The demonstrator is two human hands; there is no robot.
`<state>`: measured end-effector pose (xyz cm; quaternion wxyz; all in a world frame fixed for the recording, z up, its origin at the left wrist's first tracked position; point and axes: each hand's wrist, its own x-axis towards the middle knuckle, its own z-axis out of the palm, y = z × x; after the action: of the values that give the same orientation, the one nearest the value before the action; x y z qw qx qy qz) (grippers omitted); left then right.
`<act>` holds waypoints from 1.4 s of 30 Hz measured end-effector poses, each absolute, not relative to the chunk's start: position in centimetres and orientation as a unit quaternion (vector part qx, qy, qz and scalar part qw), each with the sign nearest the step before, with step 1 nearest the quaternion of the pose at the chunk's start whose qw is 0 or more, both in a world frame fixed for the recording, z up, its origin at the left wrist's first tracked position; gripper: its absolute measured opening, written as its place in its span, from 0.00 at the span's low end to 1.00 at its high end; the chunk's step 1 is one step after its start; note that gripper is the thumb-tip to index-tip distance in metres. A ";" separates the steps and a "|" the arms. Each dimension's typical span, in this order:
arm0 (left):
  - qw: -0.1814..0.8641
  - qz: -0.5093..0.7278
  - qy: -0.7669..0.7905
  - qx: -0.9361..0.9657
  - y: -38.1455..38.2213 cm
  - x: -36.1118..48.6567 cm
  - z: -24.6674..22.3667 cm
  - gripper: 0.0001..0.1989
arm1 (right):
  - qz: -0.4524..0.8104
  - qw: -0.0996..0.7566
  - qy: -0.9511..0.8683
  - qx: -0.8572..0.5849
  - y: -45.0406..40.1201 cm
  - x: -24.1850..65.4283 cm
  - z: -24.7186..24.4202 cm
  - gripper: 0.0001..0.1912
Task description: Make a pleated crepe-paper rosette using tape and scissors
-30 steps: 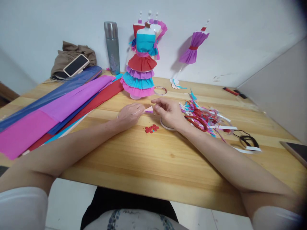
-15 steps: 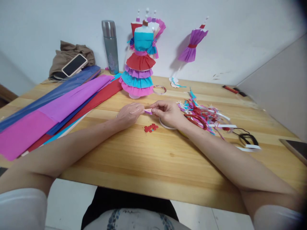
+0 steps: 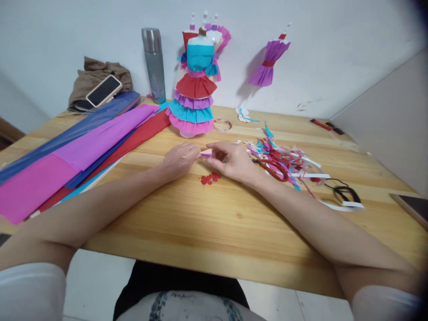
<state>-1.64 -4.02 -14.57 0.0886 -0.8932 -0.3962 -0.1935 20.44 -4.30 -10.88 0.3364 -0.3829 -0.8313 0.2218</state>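
Note:
Near the middle of the table, my left hand (image 3: 181, 159) is closed on one end of a small pink and purple piece (image 3: 206, 153). My right hand (image 3: 230, 159) is curved around the other end, thumb and index finger spread apart; whether its other fingers touch the piece is hidden. Small red paper flowers (image 3: 210, 179) lie on the wood just below the hands. Red-handled scissors (image 3: 276, 169) rest right of my right hand, at the edge of a heap of colored paper scraps (image 3: 284, 154).
Behind my hands stand doll forms in ruffled paper dresses (image 3: 196, 89), with a tape ring (image 3: 222, 125) beside them. Folded colored sheets (image 3: 72, 160), a phone (image 3: 104, 91) and a flask (image 3: 154, 67) are left. Black bands (image 3: 346, 195) lie right on the table (image 3: 200, 223).
My right thumb and index finger have parted from their pinch on the small piece. The white ring under my right hand no longer shows.

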 end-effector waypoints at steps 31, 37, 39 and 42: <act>-0.132 -0.346 -0.441 -0.817 -2.3 -2.8 -12.8 0.11 | 0.060 0.098 -0.898 -0.425 -4.5 19.4 -10.4 0.12; 0.008 -0.289 -0.309 -0.906 -2.9 -2.3 -14.3 0.14 | 0.054 0.092 -0.901 -0.421 -4.3 19.4 -10.5 0.13; 0.018 -0.296 -0.306 -0.905 -2.8 -2.3 -14.7 0.14 | 0.055 0.092 -0.903 -0.417 -4.2 19.4 -10.6 0.12; 0.017 -0.303 -0.312 -0.900 -2.5 -2.4 -15.1 0.14 | 0.062 0.093 -0.902 -0.418 -4.3 19.4 -10.5 0.12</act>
<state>-2.36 -2.54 -15.08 0.0167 -0.9003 -0.3122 -0.3029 19.36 -4.27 -10.54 0.0928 -0.4180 -0.9016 0.0622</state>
